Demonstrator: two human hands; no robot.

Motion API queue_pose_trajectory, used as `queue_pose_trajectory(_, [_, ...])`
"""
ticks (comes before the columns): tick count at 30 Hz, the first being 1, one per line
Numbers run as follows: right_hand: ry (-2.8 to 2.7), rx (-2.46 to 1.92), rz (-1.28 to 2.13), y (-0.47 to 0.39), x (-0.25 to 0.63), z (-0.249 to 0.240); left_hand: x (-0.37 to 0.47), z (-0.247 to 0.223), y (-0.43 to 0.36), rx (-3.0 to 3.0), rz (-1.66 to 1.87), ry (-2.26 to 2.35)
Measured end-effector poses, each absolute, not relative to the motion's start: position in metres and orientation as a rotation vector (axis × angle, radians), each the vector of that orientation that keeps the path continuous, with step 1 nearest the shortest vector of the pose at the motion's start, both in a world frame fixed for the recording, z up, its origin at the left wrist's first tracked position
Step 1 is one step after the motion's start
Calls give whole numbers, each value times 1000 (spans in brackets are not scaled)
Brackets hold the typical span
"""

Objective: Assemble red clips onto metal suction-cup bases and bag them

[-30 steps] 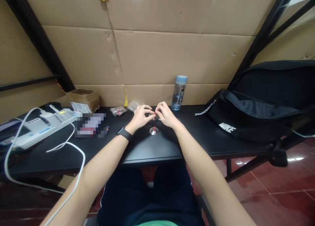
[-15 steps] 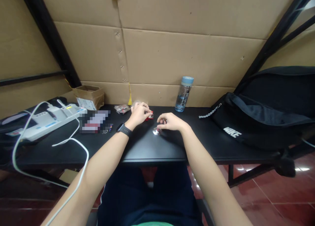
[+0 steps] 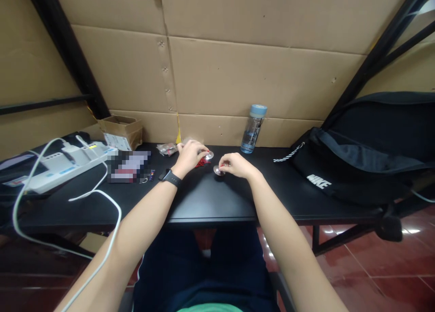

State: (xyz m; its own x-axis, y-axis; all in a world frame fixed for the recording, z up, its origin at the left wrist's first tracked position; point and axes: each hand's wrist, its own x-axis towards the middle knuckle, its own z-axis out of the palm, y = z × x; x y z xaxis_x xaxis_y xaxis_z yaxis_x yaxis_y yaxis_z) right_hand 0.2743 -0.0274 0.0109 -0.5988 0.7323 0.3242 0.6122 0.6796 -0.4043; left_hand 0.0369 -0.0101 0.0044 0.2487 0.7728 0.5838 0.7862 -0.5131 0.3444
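Note:
My left hand (image 3: 193,158), with a black watch on its wrist, pinches a small shiny metal cymbal (image 3: 210,155) at its red middle. Red cord (image 3: 202,163) lies bunched on the black table (image 3: 210,203) just under those fingers. To the right, my right hand (image 3: 237,165) has its thumb and fingers closed on a second shiny cymbal (image 3: 217,170), also red where it is gripped. This one is tilted and a little above the tabletop. The two cymbals are apart, their edges close together.
A water bottle (image 3: 252,129) stands at the back, right of the hands. A plastic-wrapped packet (image 3: 166,149), a small cardboard box (image 3: 123,131) and a white power strip (image 3: 71,171) with a looping cable lie left. A black backpack (image 3: 350,167) fills the right end. Cardboard (image 3: 238,76) walls the back.
My right fingers have closed on the cymbal that lay on the table and tilted it up. In my left hand the other cymbal shows more fully, with more red cord visible.

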Motion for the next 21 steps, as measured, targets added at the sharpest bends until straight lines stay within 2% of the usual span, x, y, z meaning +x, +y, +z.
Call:
queue_pose_trajectory(8, [-2055,-1108,170,-24,275,11,41,11,-15,-2510,-1259,-1552])
queue_pose_trajectory(11, [-1994,-1152,221,-22,275,10,41,15,-16,-2472,-1467,-1550])
queue_pose_trajectory(17, [-1800,-963,513,-19,270,8,50,2,-7,-2598,-2032,-1560])
queue_pose_trajectory(21, [-1822,-934,559,-18,263,1,64,-7,-6,-2636,-2190,-1536])
